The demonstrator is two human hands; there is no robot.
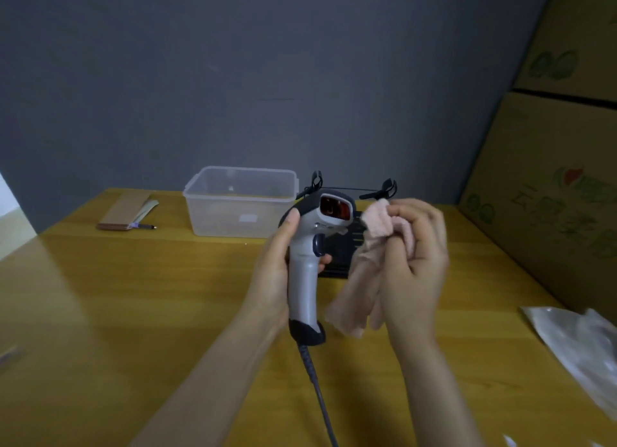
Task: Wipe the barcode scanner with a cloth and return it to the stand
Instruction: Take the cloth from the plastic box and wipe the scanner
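Head view: left hand (272, 273) grips the barcode scanner (312, 259) upright above the table (133, 296), right hand (415, 263) clutches the cloth (374, 226) just right of its window, stand (340, 256) directly beyond.

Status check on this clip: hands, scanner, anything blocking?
Left hand gripping scanner upright by handle. Right hand holding cloth beside scan window, contact unclear. Stand behind, unobstructed.

Scanner (307, 246) smooth grey plastic; cloth (374, 226) soft, matt; table (133, 296) glossy wood.
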